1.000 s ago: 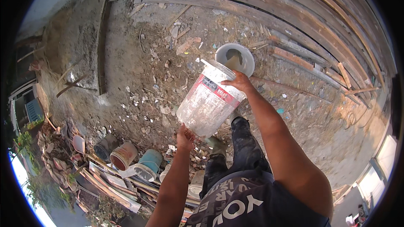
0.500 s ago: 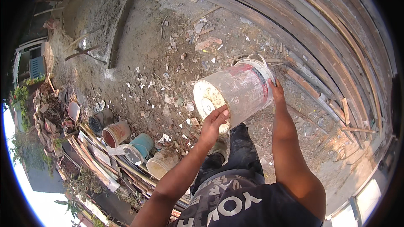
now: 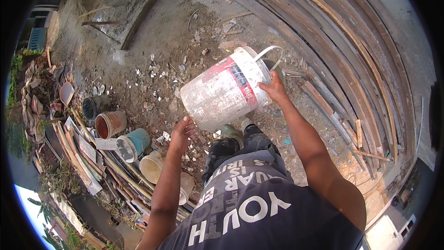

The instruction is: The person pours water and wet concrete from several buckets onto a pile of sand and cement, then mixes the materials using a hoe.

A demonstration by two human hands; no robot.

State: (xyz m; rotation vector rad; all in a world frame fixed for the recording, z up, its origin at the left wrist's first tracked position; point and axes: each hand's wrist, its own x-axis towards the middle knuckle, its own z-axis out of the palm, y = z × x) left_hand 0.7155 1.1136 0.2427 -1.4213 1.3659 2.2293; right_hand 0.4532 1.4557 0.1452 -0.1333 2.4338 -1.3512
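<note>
A large whitish plastic bucket [image 3: 215, 95], scuffed and stained, is tipped on its side in front of me. Its mouth points to the right, and its base to the lower left. My right hand [image 3: 274, 88] grips the rim, thumb on the outside wall and fingers out of sight inside the mouth. A white handle [image 3: 267, 51] arches up from the rim. Close to the bucket's base is my left hand [image 3: 183, 134], its fingers loosely curled and apart, with nothing in it.
A row of buckets stands at lower left: black [image 3: 96, 107], reddish inside [image 3: 110, 124], teal [image 3: 134, 143] and cream [image 3: 151, 166]. Long wooden planks [image 3: 319, 32] lie at right. Sticks and boards [image 3: 78, 157] are piled at left. Rubble and white shards litter the ground [image 3: 157, 71].
The bucket has turned so its printed side faces up and its base is hidden. It has shifted left. My left hand has come off its base and moved down and left.
</note>
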